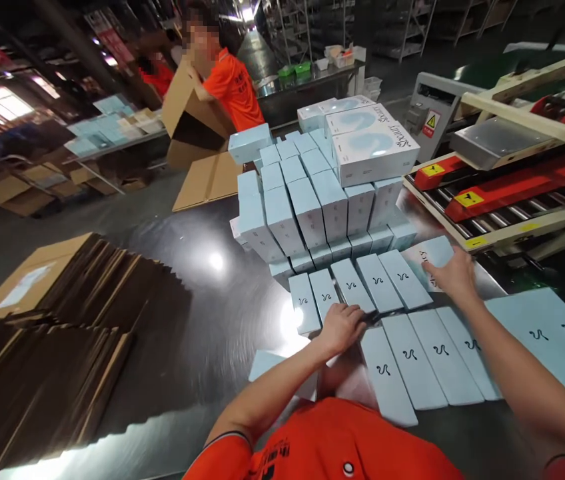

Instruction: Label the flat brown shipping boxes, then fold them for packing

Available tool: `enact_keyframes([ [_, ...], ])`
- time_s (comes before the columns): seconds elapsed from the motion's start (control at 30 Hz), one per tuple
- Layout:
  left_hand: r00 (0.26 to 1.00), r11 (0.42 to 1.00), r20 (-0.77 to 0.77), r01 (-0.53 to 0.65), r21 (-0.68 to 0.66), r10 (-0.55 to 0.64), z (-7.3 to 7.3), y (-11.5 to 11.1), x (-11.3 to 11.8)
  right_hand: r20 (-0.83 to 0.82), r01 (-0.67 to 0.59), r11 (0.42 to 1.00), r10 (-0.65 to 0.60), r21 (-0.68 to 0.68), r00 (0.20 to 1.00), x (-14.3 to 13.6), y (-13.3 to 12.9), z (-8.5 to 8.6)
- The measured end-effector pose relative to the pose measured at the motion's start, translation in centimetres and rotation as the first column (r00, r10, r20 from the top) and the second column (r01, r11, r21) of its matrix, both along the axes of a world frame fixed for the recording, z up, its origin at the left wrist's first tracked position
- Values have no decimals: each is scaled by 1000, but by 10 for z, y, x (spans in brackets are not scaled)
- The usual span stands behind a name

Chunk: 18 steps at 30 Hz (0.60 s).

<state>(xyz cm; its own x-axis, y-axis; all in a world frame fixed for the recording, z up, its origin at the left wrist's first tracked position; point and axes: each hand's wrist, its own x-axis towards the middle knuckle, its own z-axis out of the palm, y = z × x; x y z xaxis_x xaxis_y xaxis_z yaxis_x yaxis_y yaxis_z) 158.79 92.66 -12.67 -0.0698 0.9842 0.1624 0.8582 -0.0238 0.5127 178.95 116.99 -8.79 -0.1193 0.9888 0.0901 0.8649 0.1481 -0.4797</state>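
Observation:
My right hand [456, 275] grips a pale blue and white carton [430, 257] at the right end of a row, thumb on its printed face. My left hand [345, 327] is closed, fingers together, at the near ends of the row's slim light-blue boxes [377, 281]; what lies under its fingers is hidden. Nearer my body is a second row of slim boxes [415, 357] with black squiggle logos. More boxes [545, 337] lie side by side beyond my right forearm. Part of another pale blue box [267, 363] shows beneath my left forearm.
Stacked light-blue boxes [297, 200] rise behind the rows, with larger white cartons [372, 140] on top. Flattened cardboard [62, 280] is piled on the metal table [202, 300] at left. A roller conveyor [512, 193] stands at right. Across the table, a person [235, 83] handles an open cardboard box [195, 107].

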Motion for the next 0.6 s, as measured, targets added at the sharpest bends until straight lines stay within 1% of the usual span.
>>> enact_keyframes([
  [0.03, 1000, 999, 18, -17, 31, 16, 3, -5, -3, -7, -4, 1000, 4, 13, 1000, 1, -4, 0],
  [0.07, 997, 995, 44, -67, 75, 64, 6, -11, -9, -16, -32, 999, 32, 17, 999, 4, -7, 0],
  [0.13, 968, 960, 108, -242, 143, 228, 13, -27, -31, -52, -110, 993, 108, -43, 993, 14, -8, 2],
  [0.17, 936, 929, 135, -343, 143, 325, 16, -36, -45, -81, -142, 985, 135, -101, 988, 21, -6, 3],
  [0.2, 892, 890, 160, -442, 114, 422, 17, -45, -59, -112, -167, 972, 150, -163, 982, 26, -3, 5],
  [0.23, 837, 845, 185, -532, 58, 514, 18, -53, -73, -143, -193, 957, 164, -217, 976, 31, 1, 7],
  [0.27, 778, 798, 207, -603, -21, 593, 16, -59, -86, -177, -229, 939, 188, -255, 966, 33, 6, 9],
  [0.3, 721, 753, 226, -648, -114, 655, 13, -65, -96, -206, -271, 925, 220, -267, 954, 32, 9, 11],
  [0.33, 670, 714, 246, -668, -211, 700, 9, -68, -104, -215, -311, 916, 259, -255, 941, 30, 12, 13],
  [0.4, 598, 664, 291, -643, -383, 747, -1, -72, -112, -176, -338, 917, 305, -213, 936, 21, 14, 17],
  [0.47, 560, 647, 333, -587, -487, 758, -10, -75, -113, -91, -274, 945, 261, -179, 961, 15, 12, 22],
  [0.53, 544, 655, 373, -553, -514, 752, -15, -80, -112, -56, -181, 972, 174, -149, 983, 21, 10, 26],
  [0.6, 539, 677, 411, -545, -494, 735, -17, -86, -112, -103, -126, 988, 117, -91, 988, 40, 7, 28],
])
